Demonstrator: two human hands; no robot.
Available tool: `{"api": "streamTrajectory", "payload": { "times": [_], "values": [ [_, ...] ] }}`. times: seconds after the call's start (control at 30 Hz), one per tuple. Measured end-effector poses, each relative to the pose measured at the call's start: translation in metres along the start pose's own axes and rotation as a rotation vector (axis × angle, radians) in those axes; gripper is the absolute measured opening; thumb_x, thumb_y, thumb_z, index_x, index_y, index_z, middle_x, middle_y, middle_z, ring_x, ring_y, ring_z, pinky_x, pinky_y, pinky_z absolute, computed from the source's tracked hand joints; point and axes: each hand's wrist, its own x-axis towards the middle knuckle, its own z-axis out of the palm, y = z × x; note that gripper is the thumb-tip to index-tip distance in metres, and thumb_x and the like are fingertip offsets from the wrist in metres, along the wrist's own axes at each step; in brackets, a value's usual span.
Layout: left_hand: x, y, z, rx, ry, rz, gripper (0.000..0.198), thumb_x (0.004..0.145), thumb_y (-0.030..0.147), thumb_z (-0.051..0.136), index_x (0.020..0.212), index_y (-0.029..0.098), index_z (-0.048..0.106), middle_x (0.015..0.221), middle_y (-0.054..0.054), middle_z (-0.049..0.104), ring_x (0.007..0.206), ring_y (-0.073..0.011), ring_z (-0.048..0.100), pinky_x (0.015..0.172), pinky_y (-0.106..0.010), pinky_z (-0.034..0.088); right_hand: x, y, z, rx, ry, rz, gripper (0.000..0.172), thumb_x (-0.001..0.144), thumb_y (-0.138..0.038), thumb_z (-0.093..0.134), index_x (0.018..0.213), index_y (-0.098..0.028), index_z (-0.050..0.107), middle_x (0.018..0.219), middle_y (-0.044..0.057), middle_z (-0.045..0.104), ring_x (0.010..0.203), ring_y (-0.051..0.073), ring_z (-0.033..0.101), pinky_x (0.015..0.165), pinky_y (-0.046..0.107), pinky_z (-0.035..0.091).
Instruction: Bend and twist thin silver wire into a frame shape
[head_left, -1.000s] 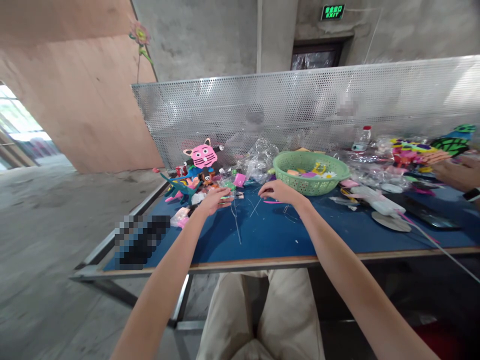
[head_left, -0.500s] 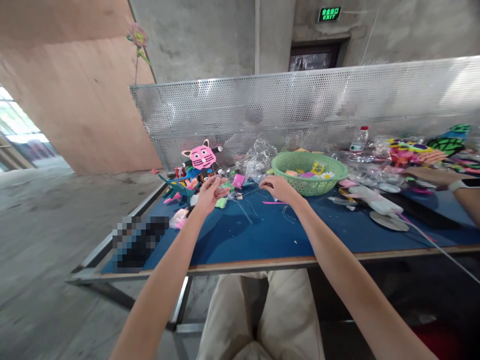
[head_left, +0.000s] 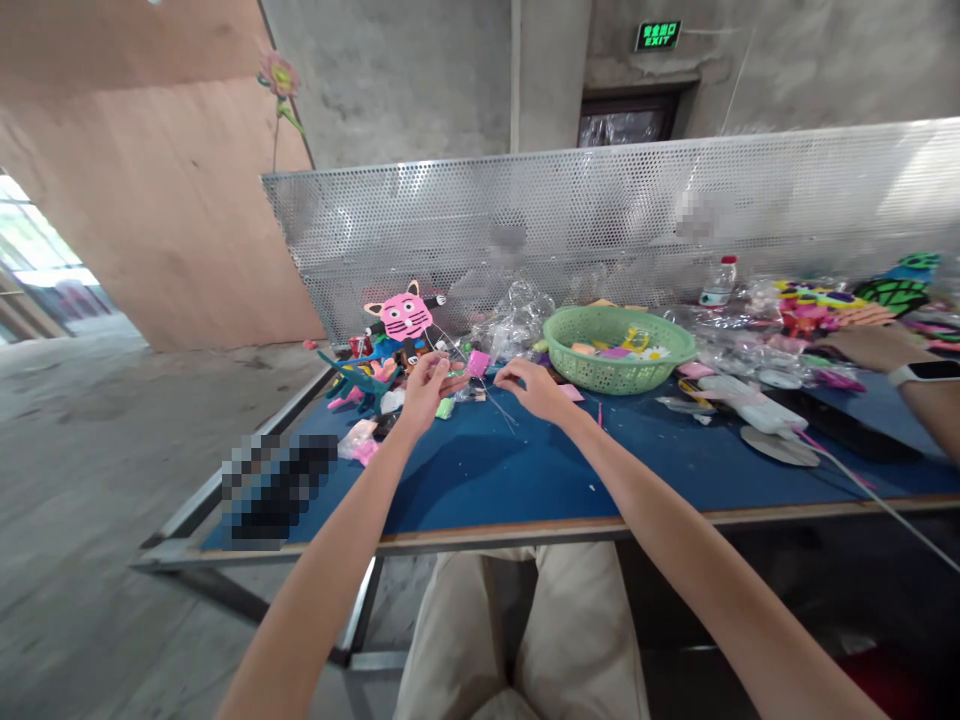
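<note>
Over the blue table top, my left hand is raised a little and pinched on thin wires that slant down to the right. A small pink foam piece sits just past its fingertips. My right hand hovers close by, fingers curled at the other end of the wires; whether it grips them is unclear. A pink cat figure stands behind my left hand among coloured foam bits.
A green basket of foam pieces sits right of my hands. Clear plastic bags lie behind. A white glue gun and cord lie at right. Another person's arm with a wristband reaches in. A perforated metal screen backs the table.
My left hand has lifted off the table with the wires. My right hand has moved left toward it, away from the basket. The other person's arm reached further in.
</note>
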Motion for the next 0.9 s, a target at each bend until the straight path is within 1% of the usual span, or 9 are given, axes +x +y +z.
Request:
{"api": "streamTrajectory", "payload": {
  "times": [0.13,0.23,0.37,0.5,0.73,0.9],
  "values": [
    [-0.002,-0.001,0.002,0.043,-0.039,-0.005,0.045,0.081,0.053,0.07,0.109,0.022,0.052,0.099,-0.004,0.071,0.091,-0.019,0.073,0.091,-0.038,0.058,0.0,-0.004,0.008,-0.025,-0.024,0.048,0.013,0.094,-0.024,0.057,0.091,-0.02,0.069,0.094,0.007,0.07,0.085,0.019,0.063,0.082,0.032,0.048],
    [-0.002,-0.002,0.002,0.065,-0.061,0.007,0.043,0.083,0.053,0.068,0.109,0.023,0.052,0.096,-0.002,0.069,0.09,-0.0173,0.072,0.091,-0.038,0.057,-0.001,-0.007,0.01,-0.048,-0.029,0.044,0.01,0.093,-0.023,0.06,0.089,-0.02,0.069,0.092,0.006,0.071,0.082,0.018,0.063,0.08,0.03,0.047],
    [-0.003,0.0,0.002,0.082,-0.094,0.037,0.038,0.087,0.051,0.064,0.112,0.025,0.052,0.091,-0.001,0.066,0.088,-0.0153,0.07,0.09,-0.037,0.057,-0.003,-0.008,0.012,-0.068,-0.071,0.048,0.011,0.093,-0.026,0.06,0.09,-0.02,0.069,0.088,0.005,0.071,0.076,0.017,0.061,0.073,0.028,0.045],
    [-0.005,0.001,0.006,0.125,-0.089,0.06,0.034,0.092,0.049,0.057,0.117,0.026,0.05,0.092,-0.001,0.063,0.087,-0.0149,0.068,0.08,-0.033,0.06,-0.004,-0.008,0.017,-0.007,-0.082,0.083,0.01,0.092,-0.029,0.062,0.094,-0.02,0.067,0.085,0.004,0.071,0.072,0.017,0.063,0.07,0.027,0.047],
    [-0.008,0.001,0.01,0.229,-0.052,0.119,0.033,0.095,0.048,0.052,0.12,0.026,0.05,0.089,-0.002,0.06,0.082,-0.0174,0.068,0.059,-0.025,0.057,-0.003,-0.011,0.025,0.03,-0.09,0.066,0.012,0.092,-0.028,0.061,0.101,-0.021,0.064,0.091,0.005,0.072,0.081,0.019,0.067,0.077,0.03,0.051],
    [-0.009,0.004,0.01,0.266,-0.048,0.142,0.036,0.094,0.049,0.052,0.121,0.026,0.05,0.089,-0.003,0.062,0.081,-0.0183,0.068,0.054,-0.024,0.053,-0.001,-0.013,0.024,0.132,-0.037,0.086,0.018,0.091,-0.029,0.06,0.104,-0.019,0.066,0.094,0.007,0.073,0.084,0.019,0.068,0.079,0.031,0.052]
  ]
}}
